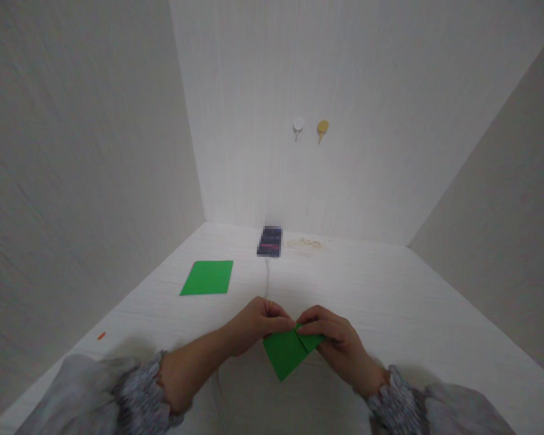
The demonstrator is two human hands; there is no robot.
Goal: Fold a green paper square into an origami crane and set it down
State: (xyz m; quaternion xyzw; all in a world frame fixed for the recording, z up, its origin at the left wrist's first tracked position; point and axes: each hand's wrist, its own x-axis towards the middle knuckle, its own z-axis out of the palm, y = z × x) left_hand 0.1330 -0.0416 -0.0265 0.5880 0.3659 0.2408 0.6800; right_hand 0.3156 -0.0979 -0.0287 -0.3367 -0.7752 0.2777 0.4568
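A folded sheet of green paper (284, 355) is held between my two hands, one corner pointing down toward me. My left hand (263, 323) pinches its upper left edge, thumb and fingers closed, with a ring on one finger. At the upper right, my right hand (333, 335) grips the paper where a smaller flap lies folded over. The fingertips of both hands nearly meet at the top of the sheet. Parts of the paper behind the fingers are hidden.
A flat stack or sheet of green paper (207, 278) lies to the left. Farther back sits a dark, blurred-out device (270, 241) with a pale cable (268, 278). A small orange piece (101, 335) is at far left. White (298, 124) and yellow (323, 127) hooks are on the back wall.
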